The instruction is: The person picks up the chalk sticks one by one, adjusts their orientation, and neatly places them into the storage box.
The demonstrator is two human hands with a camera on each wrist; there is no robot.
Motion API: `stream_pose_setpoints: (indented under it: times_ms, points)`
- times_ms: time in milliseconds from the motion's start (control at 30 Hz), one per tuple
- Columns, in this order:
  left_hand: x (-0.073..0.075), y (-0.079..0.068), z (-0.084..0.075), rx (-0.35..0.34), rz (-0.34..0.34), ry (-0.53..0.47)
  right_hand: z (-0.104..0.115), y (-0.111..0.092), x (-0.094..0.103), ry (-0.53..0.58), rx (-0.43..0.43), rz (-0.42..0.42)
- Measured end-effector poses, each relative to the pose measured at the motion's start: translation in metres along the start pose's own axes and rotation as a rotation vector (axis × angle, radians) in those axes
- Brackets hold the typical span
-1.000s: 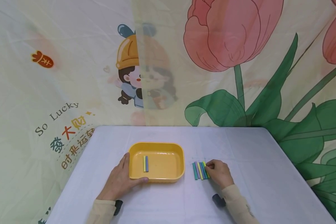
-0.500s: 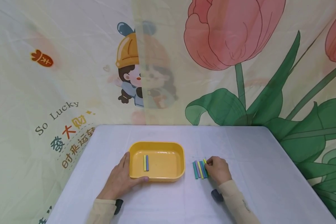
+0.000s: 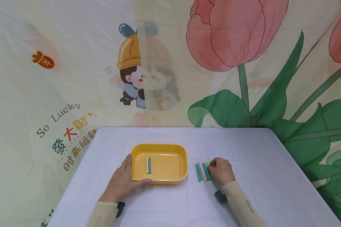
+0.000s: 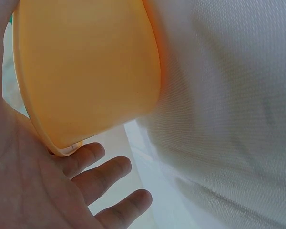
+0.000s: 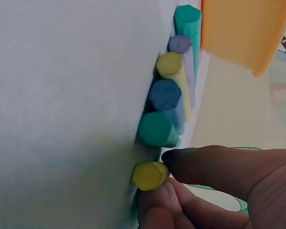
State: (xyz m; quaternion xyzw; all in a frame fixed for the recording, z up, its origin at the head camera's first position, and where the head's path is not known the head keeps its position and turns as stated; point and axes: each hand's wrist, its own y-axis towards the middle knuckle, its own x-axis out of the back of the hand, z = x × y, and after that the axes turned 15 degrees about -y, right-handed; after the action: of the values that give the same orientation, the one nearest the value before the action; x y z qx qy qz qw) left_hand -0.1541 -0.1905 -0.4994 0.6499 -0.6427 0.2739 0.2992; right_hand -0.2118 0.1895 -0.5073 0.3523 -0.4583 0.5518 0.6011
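Note:
A yellow tray stands on the table with a yellow chalk stick and a blue chalk stick side by side inside it. At its near left corner rests my left hand, thumb along the front wall; in the left wrist view its other fingers stretch out past the rim. To the tray's right lies a row of chalk: teal, purple, yellow, blue and teal. My right hand pinches another yellow chalk stick at the row's right end, slightly apart from the teal one.
A white cloth covers the table. Behind it hangs a printed curtain with tulips and a cartoon figure. A dark band sits at my left wrist and a black device at my right.
My right hand has shifted slightly toward the far side at the row's right end, still at the yellow chalk. The left hand and tray stay in place.

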Motion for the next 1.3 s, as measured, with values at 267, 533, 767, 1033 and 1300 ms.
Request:
stream_pose_setpoints:
  times_ms: [267, 533, 767, 1033, 1300]
  points:
    - [-0.001, -0.001, 0.001, 0.000, 0.003, -0.003, -0.005, -0.002, 0.003, 0.069, -0.024, 0.025]
    - [0.001, 0.000, -0.001, -0.012, -0.001, 0.001, -0.009, 0.002, 0.002, 0.132, -0.036, 0.008]
    - [0.002, 0.000, -0.001, -0.025, -0.002, -0.008, -0.002, 0.001, 0.010, 0.260, -0.053, -0.001]
    - [0.002, 0.000, 0.000, -0.023, -0.002, -0.006, 0.002, 0.000, 0.015, 0.401, -0.069, -0.002]
    - [0.002, -0.001, 0.000, -0.030, -0.002, -0.007, 0.014, -0.002, 0.013, 0.472, -0.121, 0.047]
